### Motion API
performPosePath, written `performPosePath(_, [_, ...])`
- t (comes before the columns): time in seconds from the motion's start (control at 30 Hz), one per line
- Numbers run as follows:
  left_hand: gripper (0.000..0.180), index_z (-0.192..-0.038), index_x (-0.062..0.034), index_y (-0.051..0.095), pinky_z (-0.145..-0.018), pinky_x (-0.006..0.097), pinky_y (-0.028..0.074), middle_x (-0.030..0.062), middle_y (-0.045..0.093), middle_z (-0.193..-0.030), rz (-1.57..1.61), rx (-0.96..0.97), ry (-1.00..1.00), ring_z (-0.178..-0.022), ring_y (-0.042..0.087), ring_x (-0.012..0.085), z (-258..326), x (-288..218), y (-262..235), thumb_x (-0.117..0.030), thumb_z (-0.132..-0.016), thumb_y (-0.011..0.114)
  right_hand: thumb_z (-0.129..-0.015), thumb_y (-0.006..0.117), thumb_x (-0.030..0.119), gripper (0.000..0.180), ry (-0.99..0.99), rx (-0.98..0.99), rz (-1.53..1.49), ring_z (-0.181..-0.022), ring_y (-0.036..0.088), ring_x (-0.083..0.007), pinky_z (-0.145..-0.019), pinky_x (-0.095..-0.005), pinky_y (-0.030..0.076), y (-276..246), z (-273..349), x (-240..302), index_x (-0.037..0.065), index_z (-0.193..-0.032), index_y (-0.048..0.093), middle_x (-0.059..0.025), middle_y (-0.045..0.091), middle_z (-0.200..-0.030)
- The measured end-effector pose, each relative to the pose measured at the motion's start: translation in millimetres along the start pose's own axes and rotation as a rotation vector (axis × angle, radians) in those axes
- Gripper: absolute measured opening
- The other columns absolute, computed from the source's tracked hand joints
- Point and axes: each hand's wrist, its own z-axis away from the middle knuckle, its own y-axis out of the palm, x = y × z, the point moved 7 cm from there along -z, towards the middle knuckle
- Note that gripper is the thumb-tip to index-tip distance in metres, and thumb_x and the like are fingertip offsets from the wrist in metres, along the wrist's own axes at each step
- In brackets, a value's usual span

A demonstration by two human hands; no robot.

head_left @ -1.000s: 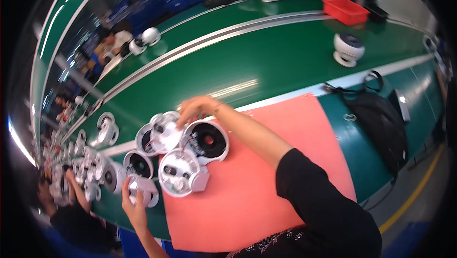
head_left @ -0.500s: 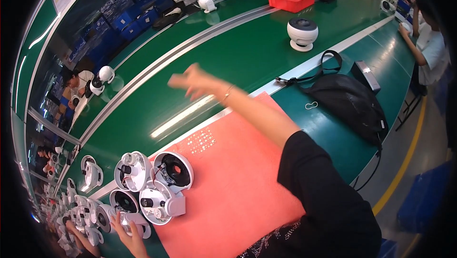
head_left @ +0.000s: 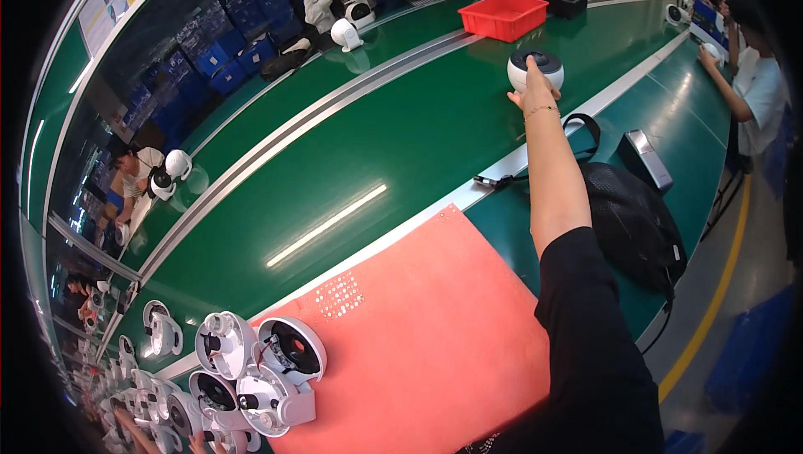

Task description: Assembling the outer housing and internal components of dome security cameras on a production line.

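My right arm stretches far forward across the green bench. At its end my right hand grips a round white camera with a dark top, the thumb lying over that top; the camera's lower part is hidden behind the hand. Of my left hand only fingertips show at the lower edge, beside an open white camera housing; its grip is hidden. Close by, several opened white housings with black lens parts and wires stand at the left edge of a pink mat.
Small round bits lie in rows on the mat. A black bag with a strap and a grey box sit at right. A red bin stands farther back. More housings and a co-worker's hand are at lower left.
My right hand has swung right and forward from above the bench to the white camera and closed on it. My left hand has mostly dropped out of view, and the view has shifted.
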Motion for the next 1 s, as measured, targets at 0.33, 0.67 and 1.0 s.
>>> performPosePath(0.33, [0.031, -0.115, 0.0015, 0.056, -0.099, 0.035, 0.032, 0.0162, 0.052, -0.122, -0.099, -0.099, 0.045, -0.116, 0.044, 0.0259, 17, -47, -25, -0.014, -0.088, 0.052, -0.067, 0.073, 0.010, 0.100, -0.104, 0.073, -0.085, -0.111, 0.046, -0.0401, -0.082, -0.0545, 0.047, 9, -14, 1, 0.010, -0.129, -0.005, -0.0218, 0.026, -0.133])
performPosePath(0.67, [0.038, -0.118, 0.0061, 0.046, -0.100, 0.035, 0.033, 0.0212, 0.052, -0.121, 0.811, -0.027, 0.111, -0.115, 0.050, 0.0249, -22, -156, -15, -0.008, -0.083, 0.049, -0.073, 0.072, 0.012, 0.049, 0.006, 1.024, 0.204, -0.099, 0.056, -0.0365, -0.083, -0.0431, 0.050, 101, 235, -43, -0.002, -0.109, 0.043, -0.0223, 0.051, -0.107])
performPosePath(1.0, [0.088, -0.139, -0.0243, -0.005, -0.102, 0.052, 0.027, 0.0189, 0.021, -0.140, 1.437, 0.225, 0.001, -0.130, 0.027, 0.0334, -12, -168, -6, -0.041, -0.082, 0.060, -0.082, 0.062, 0.023, 0.054, 0.742, 1.979, 0.634, -0.097, 0.057, -0.0254, -0.088, -0.0415, 0.048, -32, 607, -159, 0.011, -0.124, 0.031, -0.0137, 0.053, -0.108])
